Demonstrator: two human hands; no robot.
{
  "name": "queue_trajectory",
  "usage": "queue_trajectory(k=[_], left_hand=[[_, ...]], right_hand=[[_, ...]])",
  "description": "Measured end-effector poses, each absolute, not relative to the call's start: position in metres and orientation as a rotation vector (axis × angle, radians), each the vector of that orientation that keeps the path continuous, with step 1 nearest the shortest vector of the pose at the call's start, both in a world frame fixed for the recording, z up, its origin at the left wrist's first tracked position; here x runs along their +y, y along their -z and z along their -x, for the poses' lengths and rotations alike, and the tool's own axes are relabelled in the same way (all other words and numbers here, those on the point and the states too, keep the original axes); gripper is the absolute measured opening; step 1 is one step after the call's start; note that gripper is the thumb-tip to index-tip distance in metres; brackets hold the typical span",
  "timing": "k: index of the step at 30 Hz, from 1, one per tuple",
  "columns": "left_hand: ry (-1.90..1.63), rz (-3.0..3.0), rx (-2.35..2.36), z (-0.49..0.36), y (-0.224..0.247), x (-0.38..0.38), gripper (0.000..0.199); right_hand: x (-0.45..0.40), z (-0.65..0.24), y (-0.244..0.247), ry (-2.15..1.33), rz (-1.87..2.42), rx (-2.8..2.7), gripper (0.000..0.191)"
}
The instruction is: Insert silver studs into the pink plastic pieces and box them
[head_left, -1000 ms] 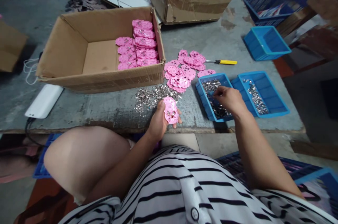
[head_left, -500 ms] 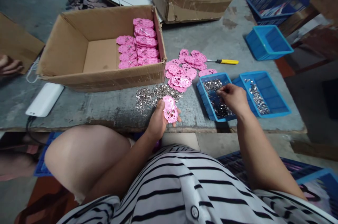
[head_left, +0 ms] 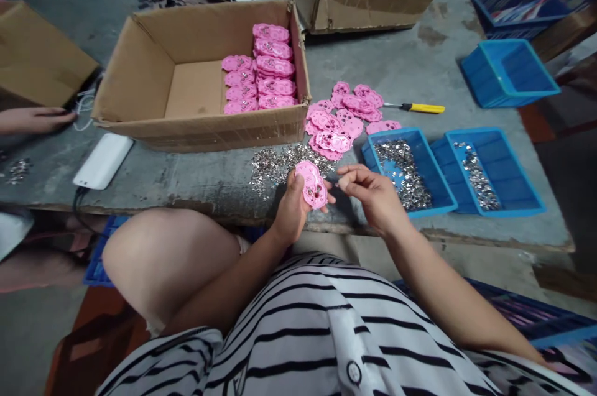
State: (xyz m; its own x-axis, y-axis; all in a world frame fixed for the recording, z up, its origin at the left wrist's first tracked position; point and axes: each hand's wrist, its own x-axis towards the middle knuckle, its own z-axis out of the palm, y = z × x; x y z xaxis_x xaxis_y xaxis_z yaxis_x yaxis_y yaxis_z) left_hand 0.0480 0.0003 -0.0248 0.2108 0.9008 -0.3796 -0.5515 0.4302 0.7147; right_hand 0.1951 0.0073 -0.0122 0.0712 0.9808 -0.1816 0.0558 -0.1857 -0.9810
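My left hand (head_left: 291, 209) grips a pink scalloped plastic plate (head_left: 311, 183) with holes and shiny spots on its face. Just right of it, my right hand (head_left: 368, 194) is pinched, and whatever sits between its fingertips is too small to name. Behind my left hand lies a scattered heap of small silvery metal pieces (head_left: 270, 166). Farther back is a loose pile of more pink plates (head_left: 333, 128). To the right of my right hand stands a blue bin (head_left: 441, 188) holding many small metal pieces, with a second blue bin (head_left: 517, 188) beside it.
A cardboard box (head_left: 200, 135) holds stacked pink plates at its right side. A yellow-handled tool (head_left: 422, 108) lies behind the bins. A white power bank (head_left: 102, 161) with a cable rests at left, near another person's hand (head_left: 40, 119). A third blue bin (head_left: 508, 76) stands back right.
My right hand has left the blue bin and moved left, close to the pink plate. My left hand still holds the plate. The view has shifted, and the other person's hand has come lower.
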Motion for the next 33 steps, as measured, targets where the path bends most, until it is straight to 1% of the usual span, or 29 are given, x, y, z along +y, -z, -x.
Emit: queue_trajectory(k=[5,11,18,25,29,33], left_hand=[[-1.221,-0.417,0.911,-0.054,0.024,-0.004,0.043],[-1.277,-0.339,0.842,-0.056,0.020,-0.007,0.051],[-1.312,-0.387,0.752,-0.055,0.025,-0.009,0.049],[-1.298,-0.442,0.681,-0.054,0.026,-0.012,0.052],[-1.285,-0.375,0.719,-0.055,0.022,-0.011,0.048],[-1.268,-0.419,0.729,-0.055,0.022,-0.009,0.046]], right_hand=[[-0.004,-0.160,0.027,-1.185,1.358,-1.058,0.018],[-0.003,-0.150,0.026,-1.187,1.305,-1.013,0.018],[-0.003,-0.146,0.027,-1.224,1.261,-0.953,0.020],[-0.005,-0.144,0.032,-1.152,1.248,-1.008,0.018],[-0.006,-0.143,0.037,-1.097,1.267,-1.087,0.016],[-0.006,-0.147,0.045,-1.068,1.294,-1.054,0.020]])
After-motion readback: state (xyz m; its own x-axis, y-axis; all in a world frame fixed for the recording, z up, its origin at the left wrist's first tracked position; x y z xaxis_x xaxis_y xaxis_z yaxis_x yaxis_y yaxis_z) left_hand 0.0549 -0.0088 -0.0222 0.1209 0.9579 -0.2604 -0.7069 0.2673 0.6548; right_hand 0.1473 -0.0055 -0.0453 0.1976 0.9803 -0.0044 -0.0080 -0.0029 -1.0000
